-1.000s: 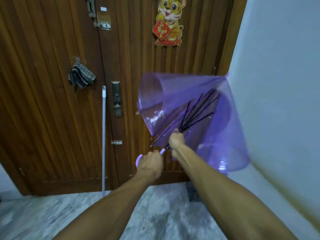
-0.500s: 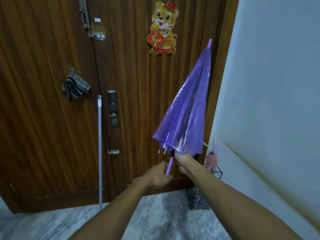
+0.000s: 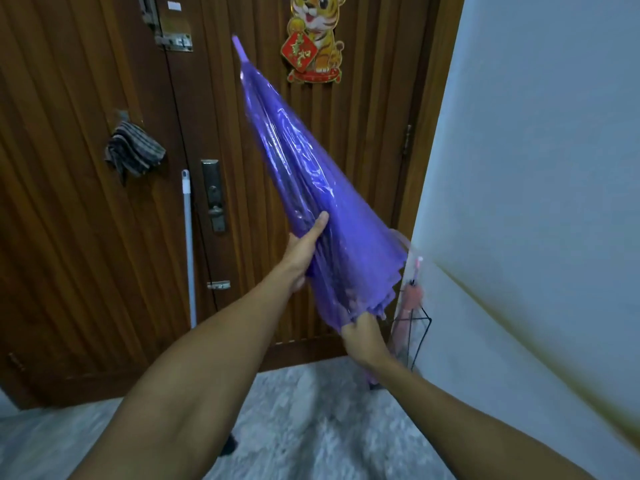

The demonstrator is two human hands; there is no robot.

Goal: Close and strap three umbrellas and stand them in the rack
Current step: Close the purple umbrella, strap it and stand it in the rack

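- Nearest: right hand (image 3: 363,336) at the lower hem of the purple umbrella (image 3: 311,188), fingers curled round the bunched canopy edge and probably the shaft beneath; handle hidden below the wrist. Risk: thin plastic pinched against rib tips, possible tear or a rib end springing out.
- Next: left hand (image 3: 304,251) cupping the canopy mid-length from the left, thumb laid along the folds, fingers wrapped behind and out of sight. Grip judged firm, not confirmed.
- Umbrella: folded but loose, held in the air, tip (image 3: 237,43) tilted up and left. No strap visible around it; strapping judged not yet done. Risk: slick folds slipping under the palm, canopy billowing open on release.
- Beyond, low right: wire rack (image 3: 420,336) on the floor against the white wall (image 3: 536,168), pink umbrella (image 3: 412,299) standing in it. Risk: unstrapped hem snagging on the wire or knocking the pink one over on insertion.
- Farthest: wooden door (image 3: 86,237), tip near its surface. Risk: tip scraping the door or the tiger decoration (image 3: 317,36) on a swing.
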